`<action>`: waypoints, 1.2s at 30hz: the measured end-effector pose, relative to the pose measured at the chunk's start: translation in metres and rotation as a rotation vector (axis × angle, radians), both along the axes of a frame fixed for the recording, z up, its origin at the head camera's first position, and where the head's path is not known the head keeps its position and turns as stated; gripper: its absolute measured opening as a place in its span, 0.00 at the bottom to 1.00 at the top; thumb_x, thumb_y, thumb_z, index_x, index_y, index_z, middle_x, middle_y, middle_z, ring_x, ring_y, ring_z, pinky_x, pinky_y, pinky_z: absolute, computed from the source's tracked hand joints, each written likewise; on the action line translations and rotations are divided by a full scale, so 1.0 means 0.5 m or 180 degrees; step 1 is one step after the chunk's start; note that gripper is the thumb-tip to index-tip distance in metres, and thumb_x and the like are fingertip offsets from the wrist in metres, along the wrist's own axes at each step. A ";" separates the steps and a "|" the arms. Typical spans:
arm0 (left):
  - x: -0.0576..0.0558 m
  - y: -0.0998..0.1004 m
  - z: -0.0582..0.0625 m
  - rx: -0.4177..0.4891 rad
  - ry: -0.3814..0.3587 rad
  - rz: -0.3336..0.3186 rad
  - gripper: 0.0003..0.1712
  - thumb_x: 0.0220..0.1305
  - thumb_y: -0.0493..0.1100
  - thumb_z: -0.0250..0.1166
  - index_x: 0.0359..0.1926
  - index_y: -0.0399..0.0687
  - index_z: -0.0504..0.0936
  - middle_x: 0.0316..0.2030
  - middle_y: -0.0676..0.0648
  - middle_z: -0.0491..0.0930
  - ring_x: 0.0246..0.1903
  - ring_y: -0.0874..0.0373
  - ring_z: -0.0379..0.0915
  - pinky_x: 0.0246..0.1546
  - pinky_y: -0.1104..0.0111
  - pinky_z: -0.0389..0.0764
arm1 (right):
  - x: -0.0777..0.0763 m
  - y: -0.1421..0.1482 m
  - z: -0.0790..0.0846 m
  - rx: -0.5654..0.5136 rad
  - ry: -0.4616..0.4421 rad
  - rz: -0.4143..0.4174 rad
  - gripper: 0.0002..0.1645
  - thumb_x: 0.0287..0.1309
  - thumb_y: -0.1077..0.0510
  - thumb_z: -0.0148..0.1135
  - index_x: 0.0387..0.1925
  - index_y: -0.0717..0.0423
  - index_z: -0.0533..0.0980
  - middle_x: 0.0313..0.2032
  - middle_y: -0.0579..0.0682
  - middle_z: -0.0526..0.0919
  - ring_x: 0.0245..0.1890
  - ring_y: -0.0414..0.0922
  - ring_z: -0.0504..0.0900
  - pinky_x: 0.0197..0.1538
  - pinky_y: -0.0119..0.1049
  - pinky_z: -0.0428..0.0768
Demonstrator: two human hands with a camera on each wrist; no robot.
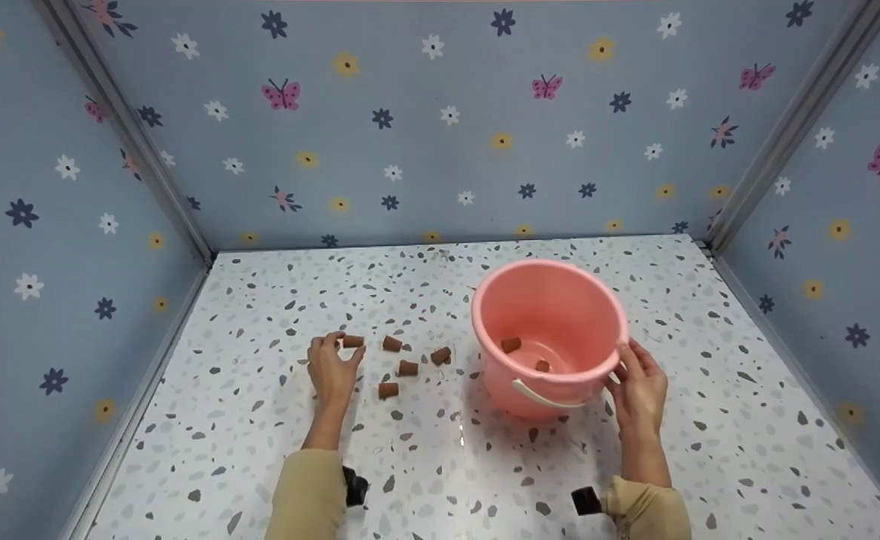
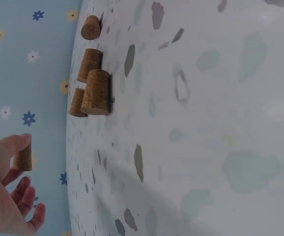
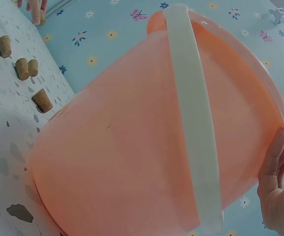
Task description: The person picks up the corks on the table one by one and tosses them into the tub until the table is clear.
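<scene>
At the left of the tabletop, my left hand (image 1: pixel 332 371) pinches a brown cork (image 1: pixel 352 341) between thumb and fingertips. The left wrist view shows the same cork (image 2: pixel 23 158) in the fingers, against the blue wall. My right hand (image 1: pixel 641 386) grips the right side of the rim of a pink plastic bucket (image 1: pixel 496 382). Two corks lie inside, one of them a cork (image 1: pixel 511 345) by the inner wall. Several loose corks lie between the left hand and the bucket, among them a cork (image 1: pixel 408 368) and a cork (image 1: pixel 441 355).
A white handle (image 1: pixel 548 397) hangs down the bucket's near side. The speckled white tabletop (image 1: pixel 259 420) is enclosed by blue flowered walls (image 1: pixel 440 150) at the back and both sides. A dark wrist device (image 1: pixel 355 487) sits at the left sleeve.
</scene>
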State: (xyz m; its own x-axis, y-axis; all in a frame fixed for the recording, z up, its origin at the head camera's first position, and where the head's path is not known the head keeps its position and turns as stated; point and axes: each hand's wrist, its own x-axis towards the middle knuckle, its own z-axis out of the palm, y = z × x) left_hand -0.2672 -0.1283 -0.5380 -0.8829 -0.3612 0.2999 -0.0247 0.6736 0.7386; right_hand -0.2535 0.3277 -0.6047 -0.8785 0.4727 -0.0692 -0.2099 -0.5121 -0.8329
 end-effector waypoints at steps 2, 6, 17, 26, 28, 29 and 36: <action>-0.001 0.008 0.011 0.0025 0.0014 -0.0035 0.21 0.46 0.40 0.70 0.42 0.35 0.77 0.36 0.37 0.71 0.39 0.45 0.66 0.40 0.55 0.66 | 0.005 -0.004 0.009 0.0020 -0.0046 0.0009 0.30 0.46 0.53 0.67 0.52 0.57 0.70 0.45 0.56 0.77 0.37 0.48 0.80 0.35 0.42 0.78; 0.000 0.026 0.033 0.0058 0.0058 -0.0103 0.21 0.46 0.40 0.70 0.42 0.36 0.77 0.37 0.39 0.71 0.40 0.45 0.66 0.41 0.55 0.66 | 0.017 -0.009 0.034 -0.0080 -0.0102 0.0114 0.27 0.48 0.56 0.65 0.51 0.58 0.70 0.44 0.56 0.77 0.37 0.48 0.80 0.36 0.42 0.78; 0.008 0.072 0.087 0.0175 0.0395 -0.0447 0.20 0.45 0.39 0.70 0.41 0.37 0.78 0.35 0.40 0.71 0.38 0.48 0.66 0.40 0.58 0.67 | 0.039 -0.033 0.066 -0.0037 0.0006 0.0043 0.27 0.47 0.55 0.66 0.50 0.60 0.71 0.42 0.56 0.78 0.34 0.47 0.80 0.32 0.40 0.79; 0.020 0.115 0.129 0.0102 0.0796 -0.0701 0.20 0.43 0.39 0.71 0.40 0.36 0.78 0.34 0.41 0.72 0.36 0.48 0.67 0.37 0.60 0.68 | 0.035 -0.025 0.060 -0.0006 -0.0103 0.0050 0.27 0.46 0.55 0.66 0.49 0.60 0.72 0.44 0.57 0.77 0.38 0.50 0.79 0.35 0.42 0.78; 0.024 0.125 0.139 0.0082 0.0846 -0.0777 0.21 0.44 0.40 0.71 0.40 0.36 0.78 0.34 0.42 0.72 0.36 0.48 0.67 0.38 0.61 0.68 | 0.016 -0.009 0.025 0.0005 -0.0081 -0.0022 0.29 0.45 0.55 0.68 0.50 0.60 0.71 0.46 0.59 0.76 0.39 0.51 0.79 0.35 0.43 0.78; 0.026 0.131 0.145 0.0079 0.0855 -0.0807 0.21 0.44 0.40 0.71 0.40 0.37 0.78 0.34 0.42 0.72 0.36 0.48 0.67 0.38 0.61 0.68 | 0.009 -0.005 0.014 0.0024 -0.0065 -0.0058 0.30 0.44 0.54 0.68 0.50 0.60 0.71 0.47 0.60 0.75 0.39 0.52 0.79 0.35 0.42 0.78; 0.043 0.169 0.183 -0.0024 0.0940 -0.0966 0.20 0.44 0.41 0.71 0.40 0.39 0.78 0.34 0.44 0.71 0.36 0.51 0.68 0.39 0.62 0.70 | 0.050 -0.046 0.105 0.0003 -0.0232 0.0008 0.26 0.47 0.56 0.66 0.49 0.60 0.71 0.44 0.57 0.77 0.38 0.50 0.79 0.36 0.42 0.78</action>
State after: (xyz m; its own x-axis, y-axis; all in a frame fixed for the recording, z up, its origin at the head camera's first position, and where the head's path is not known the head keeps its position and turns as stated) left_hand -0.2455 -0.0437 -0.4466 -0.8246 -0.0949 0.5577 0.3876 0.6232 0.6792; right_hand -0.2284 0.3049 -0.5523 -0.8724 0.4705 -0.1327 -0.1473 -0.5117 -0.8464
